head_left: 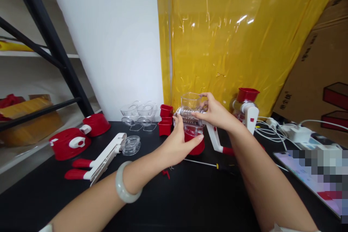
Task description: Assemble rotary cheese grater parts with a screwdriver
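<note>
A rotary grater [190, 115] stands upright on the black table, with a clear hopper on top, a metal drum inside and a red base [198, 148]. My left hand [174, 145] is wrapped round its left and front side, thumb stretched across the base. From the right, my right hand [217, 113] grips the clear housing near the drum, thumb in front and fingers behind. A white crank handle [214, 137] with a red grip hangs down at the grater's right side. My palms and arms hide part of the body.
Left lie red bases [71, 143], white crank handles [107, 154] and clear parts [131, 145]. Clear hoppers [145, 110] and red pushers [165, 127] stand at the back. A screwdriver [224, 168] lies in front. Another grater [248, 108], cables and a tablet [301, 177] are right.
</note>
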The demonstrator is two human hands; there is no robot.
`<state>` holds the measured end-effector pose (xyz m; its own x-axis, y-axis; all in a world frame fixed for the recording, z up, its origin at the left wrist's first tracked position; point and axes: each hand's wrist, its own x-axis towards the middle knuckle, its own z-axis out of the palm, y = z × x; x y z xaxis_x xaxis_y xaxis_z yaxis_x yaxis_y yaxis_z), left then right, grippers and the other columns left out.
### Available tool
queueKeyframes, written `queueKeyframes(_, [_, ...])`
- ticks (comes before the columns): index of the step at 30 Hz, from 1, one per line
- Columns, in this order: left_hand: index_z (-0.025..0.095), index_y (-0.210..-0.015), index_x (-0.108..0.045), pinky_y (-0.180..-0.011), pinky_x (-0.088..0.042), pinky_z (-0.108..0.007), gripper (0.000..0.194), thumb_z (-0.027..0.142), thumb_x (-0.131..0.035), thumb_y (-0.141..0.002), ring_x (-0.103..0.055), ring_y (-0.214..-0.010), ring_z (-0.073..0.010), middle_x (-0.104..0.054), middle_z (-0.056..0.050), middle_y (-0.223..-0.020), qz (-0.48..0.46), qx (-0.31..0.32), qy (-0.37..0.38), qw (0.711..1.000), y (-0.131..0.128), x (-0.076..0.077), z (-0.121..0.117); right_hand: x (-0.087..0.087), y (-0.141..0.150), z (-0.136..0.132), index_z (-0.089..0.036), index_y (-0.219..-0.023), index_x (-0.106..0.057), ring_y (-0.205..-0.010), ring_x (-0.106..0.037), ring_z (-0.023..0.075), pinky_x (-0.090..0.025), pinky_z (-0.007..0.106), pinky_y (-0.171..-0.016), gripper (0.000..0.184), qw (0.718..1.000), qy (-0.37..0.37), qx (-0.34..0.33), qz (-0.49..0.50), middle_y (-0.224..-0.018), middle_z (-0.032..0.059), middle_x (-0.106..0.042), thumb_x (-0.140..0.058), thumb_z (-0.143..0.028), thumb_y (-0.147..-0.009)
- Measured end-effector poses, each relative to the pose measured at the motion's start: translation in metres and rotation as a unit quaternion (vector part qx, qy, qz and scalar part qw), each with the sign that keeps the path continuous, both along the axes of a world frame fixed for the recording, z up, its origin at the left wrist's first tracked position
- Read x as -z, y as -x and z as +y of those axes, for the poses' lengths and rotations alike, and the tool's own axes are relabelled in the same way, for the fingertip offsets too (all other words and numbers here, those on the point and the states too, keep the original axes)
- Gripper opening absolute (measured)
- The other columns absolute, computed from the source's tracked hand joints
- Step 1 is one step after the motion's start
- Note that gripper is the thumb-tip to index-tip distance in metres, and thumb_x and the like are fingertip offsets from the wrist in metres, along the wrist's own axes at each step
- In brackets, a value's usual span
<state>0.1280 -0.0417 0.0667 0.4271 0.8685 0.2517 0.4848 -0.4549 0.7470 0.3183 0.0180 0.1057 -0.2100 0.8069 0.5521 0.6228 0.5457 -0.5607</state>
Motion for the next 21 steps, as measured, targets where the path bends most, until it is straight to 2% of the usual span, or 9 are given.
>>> queueKeyframes(3, [0.015,-0.154,0.011,-0.120,-0.003,-0.053,0.109,0.066,-0.053,-0.082,0.023,-0.143,-0.0314,0.018,-0.015,-0.159,-0.013,-0.033,0.022,0.999,-0.013,-0.011,0.003,-0.007,0.004,-0.015,-0.016,-0.142,-0.031,-0.084,-0.067,0.0268,-0.052,0.043,-0.077,0.087,0.998,-0.036,0.040,0.011,-0.096,0.0105,-0.066,-0.071,-0.048,-0.072])
queueKeyframes(6, [0.013,-0.154,0.006,-0.120,-0.004,-0.054,0.105,0.068,-0.049,-0.083,0.019,-0.144,-0.0323,0.012,-0.016,-0.161,-0.041,-0.047,0.024,0.998,-0.023,-0.026,0.004,-0.010,0.008,-0.026,-0.017,-0.143,-0.030,-0.096,-0.067,0.0322,-0.051,0.049,-0.084,0.083,0.995,-0.080,0.057,0.030,-0.107,0.0153,-0.066,-0.067,-0.050,-0.076])
queueKeyframes(9, [0.017,-0.155,-0.005,-0.121,-0.010,-0.052,0.095,0.066,-0.047,-0.085,0.005,-0.148,-0.0323,-0.010,-0.014,-0.162,-0.086,-0.028,0.001,0.996,-0.030,-0.038,0.003,-0.012,0.007,-0.035,-0.017,-0.142,-0.029,-0.103,-0.065,0.0352,-0.049,0.052,-0.089,0.082,0.992,-0.099,0.051,0.053,-0.116,0.0185,-0.064,-0.065,-0.052,-0.078])
queueKeyframes(13, [0.022,-0.152,-0.020,-0.120,-0.024,-0.044,0.082,0.059,-0.052,-0.087,-0.023,-0.146,-0.0287,-0.041,-0.011,-0.150,-0.146,0.033,-0.050,0.987,-0.036,-0.049,0.002,-0.022,0.003,-0.049,-0.018,-0.145,-0.025,-0.105,-0.065,0.0347,-0.049,0.053,-0.092,0.082,0.994,-0.088,0.031,0.063,-0.117,0.0184,-0.065,-0.063,-0.052,-0.081])
queueKeyframes(18, [0.018,-0.140,-0.039,-0.108,-0.040,-0.040,0.069,0.059,-0.054,-0.086,-0.051,-0.127,-0.0266,-0.057,-0.014,-0.133,-0.181,0.101,-0.061,0.976,-0.029,-0.064,0.010,-0.031,0.000,-0.068,-0.023,-0.152,-0.016,-0.115,-0.062,0.0305,-0.050,0.052,-0.096,0.071,0.997,-0.064,-0.027,0.046,-0.128,0.0151,-0.061,-0.046,-0.050,-0.093])
queueKeyframes(21, [0.014,-0.130,-0.048,-0.095,-0.049,-0.039,0.068,0.059,-0.061,-0.081,-0.061,-0.110,-0.0261,-0.064,-0.015,-0.121,-0.141,0.141,-0.031,0.979,-0.016,-0.077,0.022,-0.031,0.000,-0.071,-0.026,-0.154,-0.010,-0.116,-0.062,0.0291,-0.050,0.051,-0.097,0.072,0.997,-0.061,-0.045,0.023,-0.129,0.0124,-0.061,-0.042,-0.050,-0.094])
